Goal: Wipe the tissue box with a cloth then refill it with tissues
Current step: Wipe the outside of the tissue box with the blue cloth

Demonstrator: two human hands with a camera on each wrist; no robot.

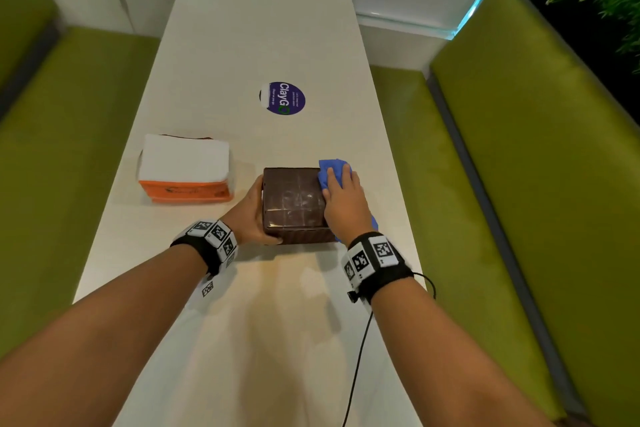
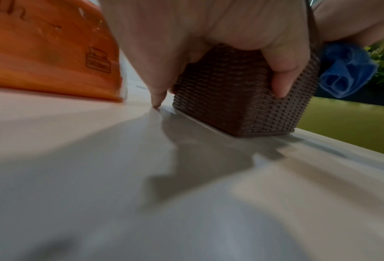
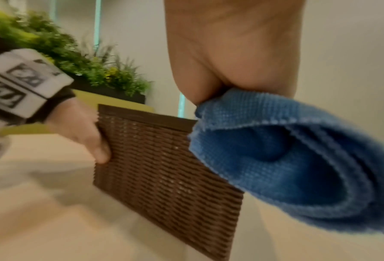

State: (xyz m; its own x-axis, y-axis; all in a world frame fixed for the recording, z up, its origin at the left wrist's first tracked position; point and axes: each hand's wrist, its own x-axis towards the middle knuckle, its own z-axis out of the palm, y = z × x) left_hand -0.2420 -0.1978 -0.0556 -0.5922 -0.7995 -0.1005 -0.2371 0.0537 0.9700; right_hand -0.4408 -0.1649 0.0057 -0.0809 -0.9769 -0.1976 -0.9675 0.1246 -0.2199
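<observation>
A brown woven tissue box (image 1: 294, 204) (image 2: 237, 98) (image 3: 164, 169) stands on the white table (image 1: 263, 45), its flat dark top facing up. My left hand (image 1: 252, 211) (image 2: 208, 35) grips the box's left side, thumb (image 2: 282, 77) on the near face. My right hand (image 1: 341, 198) (image 3: 231, 47) presses a folded blue cloth (image 1: 330, 172) (image 2: 345, 70) (image 3: 287, 155) against the box's right edge, fingers lying flat over the cloth. An open orange pack of white tissues (image 1: 185, 172) (image 2: 45, 47) lies to the left of the box.
A round purple sticker (image 1: 283, 98) is stuck on the table beyond the box. Green padded benches (image 1: 540, 163) run along both long sides of the table. A black cable (image 1: 360, 357) hangs from my right wristband. Plants (image 3: 74, 58) stand behind the right bench.
</observation>
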